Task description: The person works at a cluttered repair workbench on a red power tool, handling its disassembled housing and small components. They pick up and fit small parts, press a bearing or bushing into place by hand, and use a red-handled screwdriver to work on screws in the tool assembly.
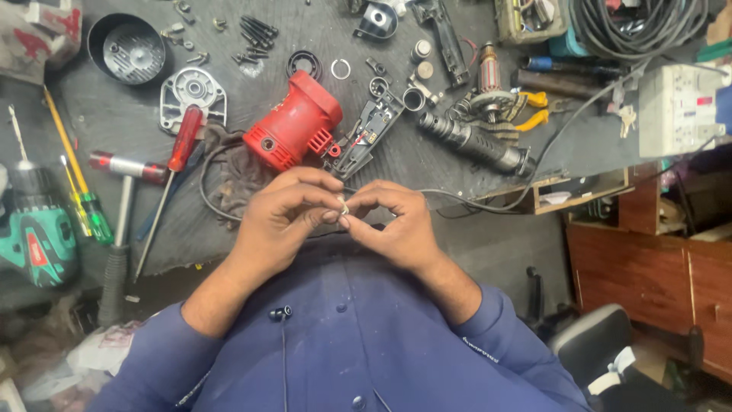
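Both hands met at chest height over the near edge of the surface (pixel 457 69). Left hand (pixel 282 210) and right hand (pixel 396 221) were pinched narrow, fingertips together on a small pale metal part (pixel 344 206), too small to identify; it looked like a ring or clip. It was clear of the surface, held between the two hands just in front of the blue shirt (pixel 343 336).

Step in hand, as judged: fine fingertip work on that small part, with a power tool lying disassembled ahead. Any further handling would call for a steady two-handed pinch, since a piece this small could easily slip and drop into the lap or among the clutter.

Just beyond the hands lay the red motor housing (pixel 293 122) on a dark rag, with an open black switch handle half (pixel 366 133) beside it and a thin dark cord running off to the right. Further right: a black ribbed side handle (pixel 473 141) and an armature (pixel 488 80).

Containers: a round black cup-shaped cover (pixel 126 49) at upper left, holding nothing loose that could be seen. A wooden tray or drawer (pixel 579 191) at the right edge, with pale scraps inside, contents unclear.

Left side: red-handled screwdriver (pixel 179 141), mallet (pixel 118 229), green cordless drill (pixel 34 229). Loose black screws (pixel 255 34) near the top.
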